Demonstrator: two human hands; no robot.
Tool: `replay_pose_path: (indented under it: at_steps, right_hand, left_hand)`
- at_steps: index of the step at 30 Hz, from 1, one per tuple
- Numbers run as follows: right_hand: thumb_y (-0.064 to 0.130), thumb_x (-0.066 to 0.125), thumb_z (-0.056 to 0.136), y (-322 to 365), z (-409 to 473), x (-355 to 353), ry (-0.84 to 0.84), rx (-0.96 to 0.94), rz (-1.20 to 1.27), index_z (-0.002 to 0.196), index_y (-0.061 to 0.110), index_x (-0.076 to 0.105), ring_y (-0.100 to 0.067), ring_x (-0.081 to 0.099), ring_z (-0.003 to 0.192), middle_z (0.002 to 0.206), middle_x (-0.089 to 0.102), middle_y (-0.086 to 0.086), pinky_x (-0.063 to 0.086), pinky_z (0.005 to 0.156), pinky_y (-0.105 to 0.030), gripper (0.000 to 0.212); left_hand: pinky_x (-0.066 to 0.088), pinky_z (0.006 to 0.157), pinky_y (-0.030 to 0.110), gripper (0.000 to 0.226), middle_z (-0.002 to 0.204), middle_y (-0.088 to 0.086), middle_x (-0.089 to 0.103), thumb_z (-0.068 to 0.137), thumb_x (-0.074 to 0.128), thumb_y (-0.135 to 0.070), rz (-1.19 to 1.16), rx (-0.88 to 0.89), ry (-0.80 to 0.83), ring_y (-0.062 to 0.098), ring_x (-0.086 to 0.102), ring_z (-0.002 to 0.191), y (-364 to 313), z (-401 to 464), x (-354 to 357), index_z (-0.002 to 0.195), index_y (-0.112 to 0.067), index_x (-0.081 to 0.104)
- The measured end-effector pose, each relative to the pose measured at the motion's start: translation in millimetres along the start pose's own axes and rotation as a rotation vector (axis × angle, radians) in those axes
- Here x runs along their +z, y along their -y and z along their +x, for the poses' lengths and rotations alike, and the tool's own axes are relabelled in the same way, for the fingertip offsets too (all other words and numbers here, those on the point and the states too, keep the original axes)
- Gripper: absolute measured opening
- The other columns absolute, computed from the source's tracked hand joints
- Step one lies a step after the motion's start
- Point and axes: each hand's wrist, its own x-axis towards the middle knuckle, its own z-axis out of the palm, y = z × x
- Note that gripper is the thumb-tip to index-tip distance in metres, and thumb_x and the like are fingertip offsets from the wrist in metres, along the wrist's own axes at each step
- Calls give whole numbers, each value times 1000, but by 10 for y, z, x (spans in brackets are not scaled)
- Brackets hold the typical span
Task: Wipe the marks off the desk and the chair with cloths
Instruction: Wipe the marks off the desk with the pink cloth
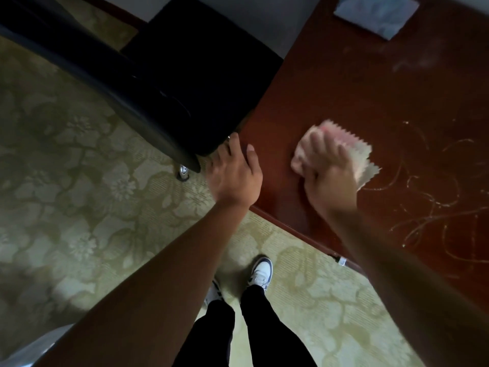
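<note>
A reddish-brown wooden desk (370, 96) fills the upper right, with pale scribbled marks (434, 205) across its right part. My right hand (326, 172) presses a pink and beige cloth (352, 149) with zigzag edges onto the desk, left of the marks; hand and cloth are motion-blurred. My left hand (235, 173) rests at the desk's corner edge, fingers apart, holding nothing, close to the seat of a black chair (169, 83). A second, light blue cloth (378, 14) lies flat at the far end of the desk.
The black chair stands left of the desk on a pale green floral carpet (79, 194), one caster wheel (183, 172) showing under it. My legs and white shoes (260, 271) stand at the desk's near edge. A grey object (31, 348) sits at the bottom left corner.
</note>
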Motion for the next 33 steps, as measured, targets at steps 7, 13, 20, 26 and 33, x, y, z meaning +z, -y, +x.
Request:
replay_pose_path:
  at_steps: [7, 13, 20, 26, 33]
  right_hand:
    - [22, 33, 100, 419, -533, 161, 35, -136, 40, 136, 11, 56, -36, 35, 141, 147, 47, -10, 27, 117, -52, 44]
    - [20, 28, 95, 11, 329, 46, -24, 125, 17, 146, 15, 43, -30, 17, 150, 159, 30, -7, 14, 121, -44, 54]
    - [31, 35, 102, 3, -860, 68, 36, -117, 36, 143, 13, 48, -31, 30, 145, 153, 39, -7, 20, 120, -45, 47]
    - [26, 36, 102, -696, -118, -180, -106, 290, 3, 147, 15, 43, -33, 17, 149, 159, 28, -10, 15, 121, -49, 46]
    - [30, 31, 103, -431, -947, -80, 19, -67, 51, 144, 16, 45, -28, 27, 146, 153, 39, -2, 23, 120, -45, 46]
  left_hand:
    - [44, 84, 42, 50, 121, 16, 63, 100, 34, -40, -22, 4, -18, 36, 61, 103, 10, -9, -10, 137, -10, 48]
    - [46, 78, 40, 52, 114, 15, 65, 99, 32, -42, -27, 30, -87, 33, 64, 96, 42, -2, 79, 133, -8, 51]
    - [35, 107, 47, 50, 147, 15, 47, 99, 38, -32, -6, 414, -122, 30, 40, 139, 5, -8, 22, 144, -10, 42]
    - [34, 111, 44, 48, 150, 13, 45, 97, 42, -25, -102, 634, 32, 27, 33, 145, -480, -167, 130, 141, -8, 47]
    - [30, 111, 45, 48, 149, 8, 47, 92, 43, -21, -86, 728, 29, 24, 36, 144, -770, -278, 203, 137, -11, 53]
